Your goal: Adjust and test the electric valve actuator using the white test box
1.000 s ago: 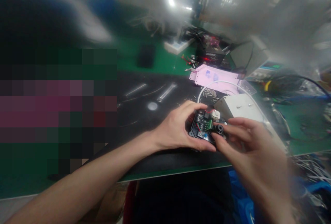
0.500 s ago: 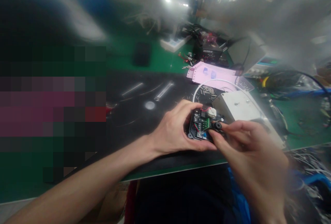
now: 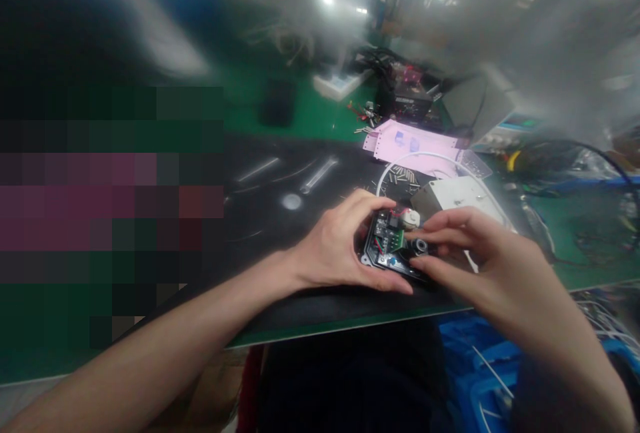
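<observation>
Near the front edge of the black mat, my left hand grips a black electronics housing by its left side, thumb below and fingers above. Inside it show a green circuit board, thin coloured wires and a round white part. Over the right side of the housing, my right hand has its thumb and fingers closed about a small black cylindrical part with a ring-shaped end. The fingers partly hide how that part sits against the board.
Behind the right hand stands a grey-white metal box, with a white cable arching over. Metal pins and pink paper lie beyond. A wrench and a round pale disc are on the mat, left. Blue bins sit below the table edge.
My right hand has shifted its grip, with its fingers higher and the thumb drawn back to the right. The black cylindrical part has tilted, showing its ring end. My left hand keeps its hold.
</observation>
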Motion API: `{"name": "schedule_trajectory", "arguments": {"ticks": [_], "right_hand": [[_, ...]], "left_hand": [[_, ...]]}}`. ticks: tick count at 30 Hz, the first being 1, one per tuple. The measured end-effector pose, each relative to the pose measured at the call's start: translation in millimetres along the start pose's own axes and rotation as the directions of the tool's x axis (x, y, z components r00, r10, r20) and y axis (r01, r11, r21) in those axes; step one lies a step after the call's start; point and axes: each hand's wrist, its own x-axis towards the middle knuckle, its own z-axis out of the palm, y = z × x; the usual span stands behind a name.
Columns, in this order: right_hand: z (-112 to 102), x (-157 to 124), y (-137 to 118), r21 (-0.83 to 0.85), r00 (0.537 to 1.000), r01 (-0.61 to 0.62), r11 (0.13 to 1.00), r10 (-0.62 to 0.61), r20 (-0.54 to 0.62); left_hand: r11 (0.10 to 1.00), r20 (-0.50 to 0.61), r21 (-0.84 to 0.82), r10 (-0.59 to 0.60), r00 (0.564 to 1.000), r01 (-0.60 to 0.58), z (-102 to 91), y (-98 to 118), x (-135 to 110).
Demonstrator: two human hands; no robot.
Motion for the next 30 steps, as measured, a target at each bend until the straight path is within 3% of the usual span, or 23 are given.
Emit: {"name": "schedule_trajectory", "arguments": {"ticks": [7,18,24,27,30], "right_hand": [[6.0,-10.1,0.4,-0.175,0.996,-0.026,0.984,0.010,-0.092],[18.4,-17.8,1.0,-0.158,0.973,-0.059,0.986,0.021,-0.230],[25.2,-23.5,0.0,-0.289,0.942,-0.061,0.955,-0.041,-0.334],[21.9,-20.2,3.5,-0.226,0.952,-0.034,0.973,-0.038,-0.305],[13.7,-13.7,5.2,-0.097,0.986,-0.015,0.995,-0.002,-0.169]], "left_hand": [[0.999,-0.005,0.003,0.037,0.999,-0.037,-0.7,1.9,-0.9],[0.999,0.000,0.030,0.044,0.999,-0.044,-1.8,1.5,-0.3],[0.998,-0.003,0.034,0.050,0.999,-0.050,-0.8,2.4,1.1],[0.999,0.001,0.026,0.032,1.000,-0.032,-1.0,2.4,1.4],[1.000,0.009,-0.003,0.020,1.000,-0.020,-1.4,2.4,1.3]]}}
